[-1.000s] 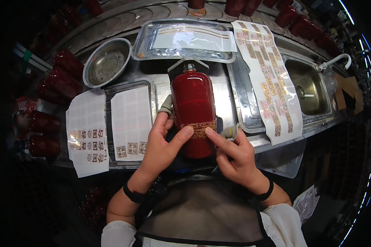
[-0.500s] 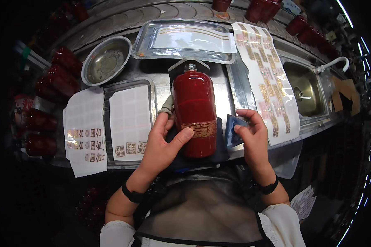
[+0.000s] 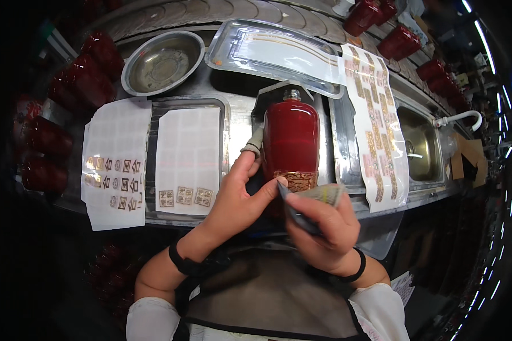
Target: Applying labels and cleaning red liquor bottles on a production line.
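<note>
A glossy red bottle (image 3: 292, 136) lies before me with its neck pointing away, resting in a dark angular holder (image 3: 265, 95). Around its lower part runs a gold patterned band (image 3: 301, 180). My left hand (image 3: 239, 199) grips the bottle's left side, the thumb pressed at the band's left end and a cloth cover on one fingertip. My right hand (image 3: 327, 230) is closed on a flat blue-grey scraper (image 3: 297, 216), its tip against the band next to my left thumb. A striped cloth cover wraps one right finger. The right hand hides the bottle's base.
Two white decal sheets (image 3: 116, 133) (image 3: 189, 142) lie at left. Behind are a metal bowl (image 3: 164, 63) and a steel tray (image 3: 222, 54) with a gold-striped sheet. A gold-patterned sheet (image 3: 375, 125), a sink (image 3: 424, 148) and a tap (image 3: 466, 116) are at right. Red bottles (image 3: 77, 85) stand around.
My right hand has moved left with the scraper, from beside the bottle onto the gold band. My left hand stays at the bottle's side. The whole view has shifted a little.
</note>
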### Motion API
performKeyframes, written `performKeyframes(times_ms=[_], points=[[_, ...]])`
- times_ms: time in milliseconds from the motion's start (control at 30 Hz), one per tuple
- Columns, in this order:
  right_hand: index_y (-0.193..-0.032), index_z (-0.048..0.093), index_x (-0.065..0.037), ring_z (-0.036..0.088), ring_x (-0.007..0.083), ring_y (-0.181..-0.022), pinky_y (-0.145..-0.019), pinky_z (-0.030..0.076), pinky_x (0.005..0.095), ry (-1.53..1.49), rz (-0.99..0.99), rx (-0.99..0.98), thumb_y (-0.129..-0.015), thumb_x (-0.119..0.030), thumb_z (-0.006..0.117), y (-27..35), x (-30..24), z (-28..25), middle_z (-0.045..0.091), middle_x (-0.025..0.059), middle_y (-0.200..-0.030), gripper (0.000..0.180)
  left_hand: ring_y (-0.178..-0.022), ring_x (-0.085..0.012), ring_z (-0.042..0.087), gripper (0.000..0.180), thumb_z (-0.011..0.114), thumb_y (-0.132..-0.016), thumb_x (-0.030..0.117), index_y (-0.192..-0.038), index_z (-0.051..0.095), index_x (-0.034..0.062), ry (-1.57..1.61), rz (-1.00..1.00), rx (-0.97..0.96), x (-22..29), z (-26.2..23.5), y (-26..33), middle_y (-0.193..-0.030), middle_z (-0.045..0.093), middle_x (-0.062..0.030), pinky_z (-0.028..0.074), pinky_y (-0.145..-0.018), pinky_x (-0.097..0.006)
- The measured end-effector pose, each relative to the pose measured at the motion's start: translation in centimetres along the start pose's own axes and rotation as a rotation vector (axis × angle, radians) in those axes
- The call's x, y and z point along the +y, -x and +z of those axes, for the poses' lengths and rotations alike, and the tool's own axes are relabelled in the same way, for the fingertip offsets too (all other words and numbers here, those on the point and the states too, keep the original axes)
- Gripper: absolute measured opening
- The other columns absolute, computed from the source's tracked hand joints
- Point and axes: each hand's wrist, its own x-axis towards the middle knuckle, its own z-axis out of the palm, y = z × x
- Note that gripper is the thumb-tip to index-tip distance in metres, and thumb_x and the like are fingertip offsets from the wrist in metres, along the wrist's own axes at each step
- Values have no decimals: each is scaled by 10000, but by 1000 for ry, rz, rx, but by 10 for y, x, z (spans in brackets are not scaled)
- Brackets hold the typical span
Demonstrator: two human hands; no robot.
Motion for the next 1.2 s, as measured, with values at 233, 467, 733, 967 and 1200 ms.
performKeyframes(times_ms=[233,467,733,967,1200], points=[[-1105,768,-91,601,299,-852,-738,502,407,156,-149,-95,-592,14,807,-3,-1,2,668,86,-996,525,-1412,-246,465,566,698,-962,97,-1436,422,-41,69,-44,-45,0,-10,1,-1438,531,-154,362,-1170,-377],[-1103,779,-89,589,262,-799,-698,490,384,172,-115,-73,-549,7,798,-4,-2,-1,638,45,-957,562,-1495,-244,357,640,616,-999,60,-1546,304,-50,181,-95,-65,-8,-17,5,-1560,414,-154,307,-1202,-364],[-1071,781,-91,606,249,-784,-676,491,360,201,-280,-224,-598,-4,813,-6,-1,-9,668,59,-948,482,-1425,-232,433,670,677,-984,143,-1524,340,-62,85,-32,-73,-17,-19,6,-1489,474,-164,345,-1183,-387],[-1039,731,-19,630,208,-737,-676,489,301,21,149,-237,-802,-44,797,-47,20,-18,680,89,-824,247,-1437,-246,414,707,733,-949,141,-1499,338,-60,-2,-54,-68,-10,-15,6,-1493,448,-183,316,-1201,-385],[-1014,731,-25,639,223,-703,-618,493,317,20,38,-379,-784,3,789,-66,11,-15,685,102,-810,238,-1506,-246,340,776,703,-963,98,-1581,256,-46,-2,-78,-95,-19,-21,7,-1613,357,-154,284,-1219,-366]])
